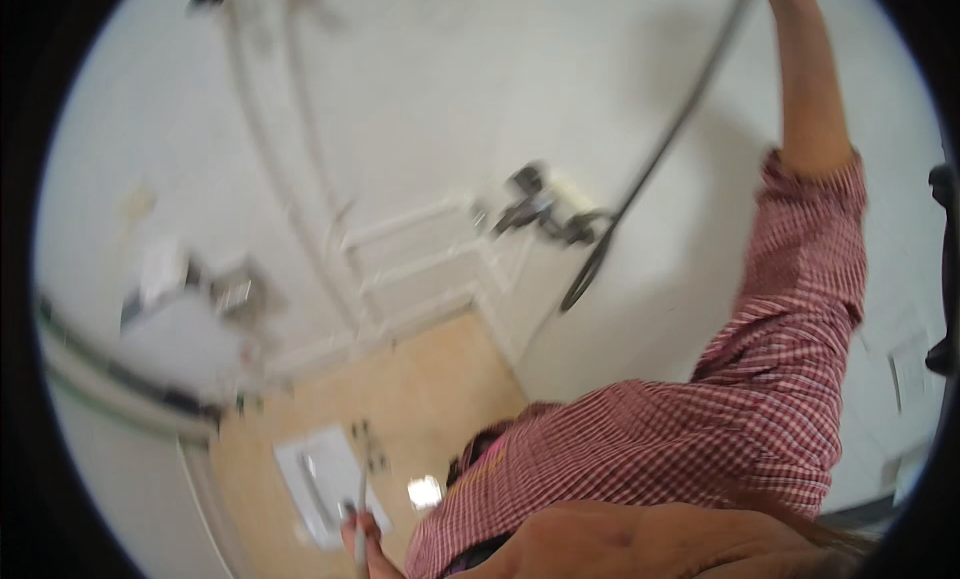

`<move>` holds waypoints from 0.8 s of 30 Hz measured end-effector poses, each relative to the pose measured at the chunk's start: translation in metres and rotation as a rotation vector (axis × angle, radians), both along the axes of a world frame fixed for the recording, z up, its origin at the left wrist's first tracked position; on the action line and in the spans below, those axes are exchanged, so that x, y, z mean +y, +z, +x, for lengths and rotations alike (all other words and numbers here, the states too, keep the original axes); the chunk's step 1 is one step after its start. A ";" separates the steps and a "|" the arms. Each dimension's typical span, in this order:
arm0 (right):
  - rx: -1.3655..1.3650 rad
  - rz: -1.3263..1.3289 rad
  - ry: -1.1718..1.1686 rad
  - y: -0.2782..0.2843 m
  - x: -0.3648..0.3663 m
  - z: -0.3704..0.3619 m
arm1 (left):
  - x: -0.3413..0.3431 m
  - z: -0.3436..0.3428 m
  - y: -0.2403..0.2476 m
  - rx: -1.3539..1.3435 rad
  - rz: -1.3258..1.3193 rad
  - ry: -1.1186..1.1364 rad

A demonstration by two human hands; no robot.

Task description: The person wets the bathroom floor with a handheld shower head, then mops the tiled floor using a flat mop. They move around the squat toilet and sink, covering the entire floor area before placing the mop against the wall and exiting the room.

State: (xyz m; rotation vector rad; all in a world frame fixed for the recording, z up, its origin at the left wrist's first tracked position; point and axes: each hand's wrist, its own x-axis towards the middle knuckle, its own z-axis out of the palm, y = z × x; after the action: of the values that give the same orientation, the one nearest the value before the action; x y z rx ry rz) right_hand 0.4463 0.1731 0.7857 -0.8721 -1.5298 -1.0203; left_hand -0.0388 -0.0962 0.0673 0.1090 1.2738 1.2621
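Pale stick (361, 554): held in left hand, running roughly upright through the fist; extends past the grip above and below, too blurred to make out either end.
Left hand (364, 531): closed around the stick, fingers curled; low in view, with the tan floor behind.
White panel (348, 471): set in or lying on the floor, just up and left of the grip; carries a long rounded shape along the middle.
Dark bits (370, 449): scattered beside the panel, above the grip; too blurred to name.
Tan floor (430, 369): spreads behind and above the grip.
Bright patch (424, 492): shines close by, right and slightly above the grip.
Checked shirt (640, 429): red and white, filling the space right of the grip; sleeve pushed up.
Right forearm (812, 89): raised, bare, far up and right of the left grip; hand beyond the upper edge, so cannot tell how far open or what, if anything, held.
Dark hose (680, 129): hangs up and right of the left grip, near the raised forearm; loops at the bottom and rises to a dark tap (545, 211) on the white wall.
White pipes (270, 159): run down the wall, well above the grip.
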 end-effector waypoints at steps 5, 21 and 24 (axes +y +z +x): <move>-0.393 -1.447 0.819 -0.337 -0.028 -0.045 | -0.081 0.033 0.027 -0.455 -0.059 0.054; 2.405 -2.460 0.305 -0.805 -0.306 -0.293 | -0.245 0.129 0.228 0.080 -0.428 -0.460; 2.248 -2.386 0.241 -0.762 -0.310 -0.261 | -0.247 0.106 0.253 -0.045 -0.378 -0.408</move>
State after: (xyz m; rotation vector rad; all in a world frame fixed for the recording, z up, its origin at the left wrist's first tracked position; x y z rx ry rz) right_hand 0.1850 -0.1370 0.0232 2.1071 -0.2439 -2.7507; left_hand 0.0668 -0.3436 0.3201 0.0634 1.3484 0.6617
